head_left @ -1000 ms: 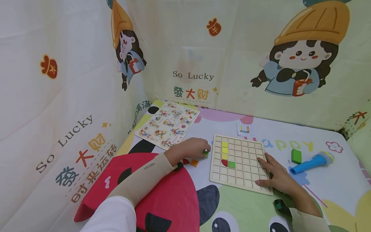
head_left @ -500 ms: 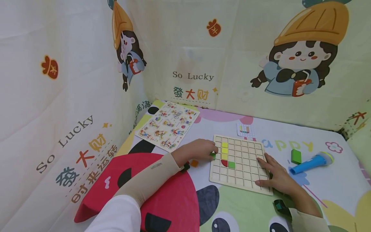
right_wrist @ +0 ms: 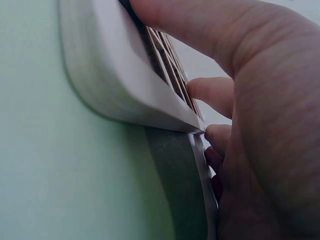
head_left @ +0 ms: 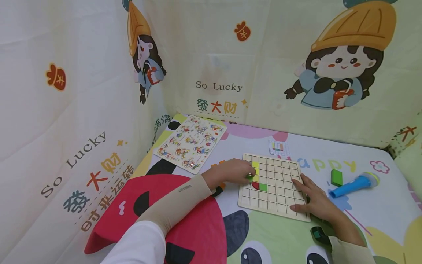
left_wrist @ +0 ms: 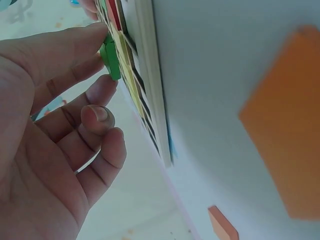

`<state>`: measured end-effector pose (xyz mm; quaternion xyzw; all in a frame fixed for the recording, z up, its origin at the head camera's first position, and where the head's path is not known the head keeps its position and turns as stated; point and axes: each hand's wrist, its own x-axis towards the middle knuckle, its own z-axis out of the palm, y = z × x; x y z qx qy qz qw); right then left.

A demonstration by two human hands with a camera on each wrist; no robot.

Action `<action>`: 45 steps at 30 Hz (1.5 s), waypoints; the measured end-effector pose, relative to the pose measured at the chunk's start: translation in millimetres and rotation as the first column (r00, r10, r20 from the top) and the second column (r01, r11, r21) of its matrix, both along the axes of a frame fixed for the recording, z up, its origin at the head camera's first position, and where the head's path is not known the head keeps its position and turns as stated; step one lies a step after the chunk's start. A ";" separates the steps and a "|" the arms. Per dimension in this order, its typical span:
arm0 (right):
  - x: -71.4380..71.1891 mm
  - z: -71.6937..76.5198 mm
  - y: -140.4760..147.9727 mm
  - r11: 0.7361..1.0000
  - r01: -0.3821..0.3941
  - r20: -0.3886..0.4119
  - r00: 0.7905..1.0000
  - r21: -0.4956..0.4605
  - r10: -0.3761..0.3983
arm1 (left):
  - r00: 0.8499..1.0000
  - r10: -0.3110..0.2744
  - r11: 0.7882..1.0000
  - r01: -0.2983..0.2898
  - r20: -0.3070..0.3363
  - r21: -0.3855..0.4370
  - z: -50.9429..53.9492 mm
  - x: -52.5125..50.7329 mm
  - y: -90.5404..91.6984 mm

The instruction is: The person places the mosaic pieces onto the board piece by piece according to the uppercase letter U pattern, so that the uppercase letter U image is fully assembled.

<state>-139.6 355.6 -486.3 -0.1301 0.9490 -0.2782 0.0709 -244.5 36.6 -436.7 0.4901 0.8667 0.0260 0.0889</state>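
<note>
My left hand (head_left: 232, 171) pinches a small green block (left_wrist: 111, 60) between thumb and fingertips, at the left side of a wooden grid board (head_left: 280, 183). Stacked in one column of that board are yellow blocks (head_left: 255, 165), partly covered by the fingers in the head view. Below them lie a red rounded piece (head_left: 255, 185) and a green square block (head_left: 263, 187). My right hand (head_left: 313, 200) rests on the board's right edge, fingers spread. In the right wrist view, its thumb (right_wrist: 185, 20) and fingers touch the board's top near a rounded corner.
Orange blocks (left_wrist: 285, 125) lie left of the board, partly behind the left arm. A printed grid card (head_left: 279, 147) lies beyond the board. Farther left is a picture puzzle board (head_left: 192, 143). To the right are a green box (head_left: 337, 178) and a blue toy microphone (head_left: 354, 185).
My left hand has carried the green block rightward, from beside the board to over its left columns next to the yellow blocks. The right hand has stayed in place.
</note>
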 end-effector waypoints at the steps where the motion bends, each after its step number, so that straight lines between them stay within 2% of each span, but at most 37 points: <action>1: -0.1 -0.1 0.1 1.000 0.000 0.000 1.000 0.000 0.000 | 1.000 0.000 1.000 0.000 0.000 0.001 0.4 0.0 1.6; 24: -2.1 -3.8 0.5 1.000 0.008 -0.010 1.000 0.011 -0.008 | 0.999 -0.039 0.999 0.038 -0.005 -0.028 -3.2 6.6 45.5; 32: -1.8 -3.4 -0.3 1.000 0.010 -0.002 1.000 0.013 -0.010 | 0.998 -0.061 0.998 0.061 -0.014 -0.003 -7.5 10.8 58.5; 45: -0.4 -0.3 -1.5 1.000 0.014 0.012 1.000 0.013 -0.015 | 0.998 -0.059 0.998 0.058 -0.001 -0.014 -9.2 13.5 68.9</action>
